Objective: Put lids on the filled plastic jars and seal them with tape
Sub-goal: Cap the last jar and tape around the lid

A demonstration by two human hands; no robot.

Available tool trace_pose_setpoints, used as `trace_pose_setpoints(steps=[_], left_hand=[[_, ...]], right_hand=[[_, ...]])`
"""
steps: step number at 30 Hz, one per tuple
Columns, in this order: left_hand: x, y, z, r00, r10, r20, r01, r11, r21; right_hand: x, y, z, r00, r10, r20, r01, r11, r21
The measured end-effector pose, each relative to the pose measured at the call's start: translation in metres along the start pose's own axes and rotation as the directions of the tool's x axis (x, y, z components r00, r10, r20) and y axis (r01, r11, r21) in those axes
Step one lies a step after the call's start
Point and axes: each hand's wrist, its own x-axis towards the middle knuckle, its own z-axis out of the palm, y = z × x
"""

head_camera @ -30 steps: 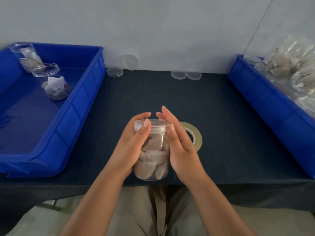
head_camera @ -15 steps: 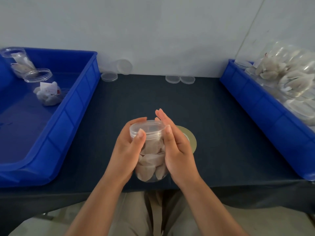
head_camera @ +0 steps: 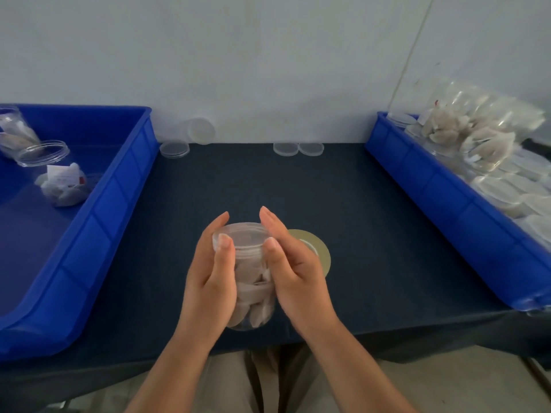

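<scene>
A clear plastic jar (head_camera: 252, 283) filled with pale pieces stands near the table's front edge, with a clear lid (head_camera: 242, 234) on top. My left hand (head_camera: 208, 281) grips its left side, thumb across the front at the lid's edge. My right hand (head_camera: 298, 278) grips the right side the same way, fingertips reaching past the lid. A roll of yellowish tape (head_camera: 319, 252) lies flat on the dark table (head_camera: 372, 234) just behind my right hand, partly hidden by it.
A blue bin (head_camera: 119, 204) on the left holds two open jars (head_camera: 41, 153). The blue bin (head_camera: 447, 210) on the right is piled with filled jars (head_camera: 477, 135). Loose lids (head_camera: 174, 149) (head_camera: 285, 149) lie along the wall.
Both hands stay round the jar at the same spot. My thumbs have slid slightly along the lid's edge, and the view has shifted a little.
</scene>
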Motion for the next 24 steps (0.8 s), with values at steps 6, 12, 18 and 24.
trace_pose_setpoints(steps=[6,12,18,24], left_hand=[[-0.002,0.004,0.003,0.999,-0.02,-0.042,0.016,0.994,-0.104],[0.001,0.007,0.004,0.999,-0.028,0.032,0.035,0.972,-0.231],[0.014,-0.004,0.007,0.986,-0.055,-0.156,0.052,0.998,-0.022],[0.033,0.028,0.07,0.985,-0.058,0.16,0.049,0.997,0.062]], right_hand=[[0.007,-0.009,-0.015,0.992,0.007,0.128,0.039,0.935,-0.352],[0.012,-0.032,-0.036,0.982,0.038,0.187,0.087,0.785,-0.613],[0.017,-0.063,-0.103,0.996,0.073,-0.046,-0.086,0.768,-0.634],[0.04,-0.123,-0.204,0.933,-0.122,-0.339,-0.165,0.692,-0.703]])
